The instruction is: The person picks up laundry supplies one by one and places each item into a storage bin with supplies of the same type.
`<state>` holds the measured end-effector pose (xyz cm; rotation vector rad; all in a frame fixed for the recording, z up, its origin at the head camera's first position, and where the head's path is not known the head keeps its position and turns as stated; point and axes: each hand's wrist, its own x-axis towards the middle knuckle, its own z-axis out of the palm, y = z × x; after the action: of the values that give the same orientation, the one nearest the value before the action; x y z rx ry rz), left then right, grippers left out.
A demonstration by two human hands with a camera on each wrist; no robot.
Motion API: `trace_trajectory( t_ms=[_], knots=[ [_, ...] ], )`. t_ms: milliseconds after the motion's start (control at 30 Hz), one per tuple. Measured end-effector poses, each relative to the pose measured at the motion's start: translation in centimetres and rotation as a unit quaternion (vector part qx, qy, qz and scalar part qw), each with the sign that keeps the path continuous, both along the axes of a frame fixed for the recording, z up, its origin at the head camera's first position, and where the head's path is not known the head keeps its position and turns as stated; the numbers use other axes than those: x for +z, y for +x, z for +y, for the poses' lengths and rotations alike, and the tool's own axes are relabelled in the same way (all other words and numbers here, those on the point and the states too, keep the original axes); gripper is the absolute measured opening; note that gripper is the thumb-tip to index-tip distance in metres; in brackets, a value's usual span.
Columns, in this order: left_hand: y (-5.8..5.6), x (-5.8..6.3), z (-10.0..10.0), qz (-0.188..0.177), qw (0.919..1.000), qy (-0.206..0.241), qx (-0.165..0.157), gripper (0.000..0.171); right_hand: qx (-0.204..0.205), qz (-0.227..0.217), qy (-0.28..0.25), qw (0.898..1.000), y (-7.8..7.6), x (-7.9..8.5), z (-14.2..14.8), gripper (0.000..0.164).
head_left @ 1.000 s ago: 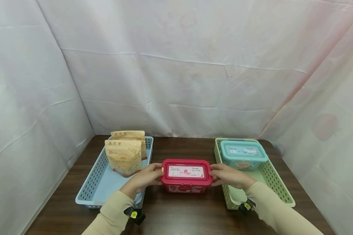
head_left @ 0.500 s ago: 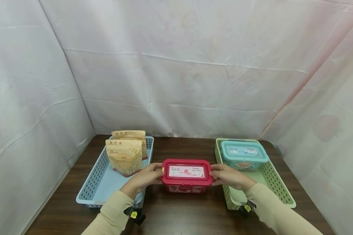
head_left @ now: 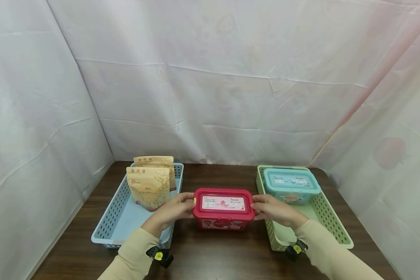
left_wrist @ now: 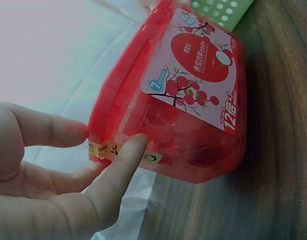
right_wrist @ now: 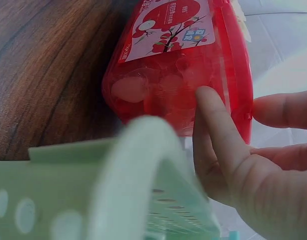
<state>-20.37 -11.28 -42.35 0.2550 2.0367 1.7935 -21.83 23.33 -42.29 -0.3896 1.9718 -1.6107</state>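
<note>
A red translucent plastic box (head_left: 224, 203) with a lid and fruit-printed label is between my hands, in the middle of the dark table. Its end is held by my left hand (head_left: 173, 212), the thumb (left_wrist: 126, 157) on its side and a finger against the lid's edge. Opposite, my right hand (head_left: 273, 210) grips the other end, with a fingertip at the lid rim in the right wrist view. Rounded shapes show dimly through the box wall (right_wrist: 158, 95). The lid is on. The box's underside and far side are hidden.
On the left is a blue basket (head_left: 106, 221) with two yellow pouches (head_left: 148, 188) upright in it. A green basket (head_left: 330, 219) at right carries a turquoise lidded box (head_left: 292, 184); its near rim lies close under my right wrist. White cloth hangs behind.
The red box, in both hands, has shifted very slightly up in the head view. The pouches, baskets and turquoise box have kept their places.
</note>
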Motion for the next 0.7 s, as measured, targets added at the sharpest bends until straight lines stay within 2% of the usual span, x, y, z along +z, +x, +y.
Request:
trace_trajectory(
  t_ms=[267,433,700],
  knots=[
    [0.1,1.1,-0.3,0.021,0.9997,0.015,0.001,0.054,-0.013,0.019,-0.031,0.999,0.5,1.1,0.6,0.057],
    [0.2,1.3,-0.1,0.037,0.999,0.023,0.013,0.054,-0.034,0.024,-0.047,0.998,1.0,1.5,1.0,0.061],
    [0.6,1.9,0.3,0.041,0.9949,0.065,0.066,0.052,-0.066,0.033,-0.061,0.995,1.9,2.9,1.3,0.067]
  ],
)
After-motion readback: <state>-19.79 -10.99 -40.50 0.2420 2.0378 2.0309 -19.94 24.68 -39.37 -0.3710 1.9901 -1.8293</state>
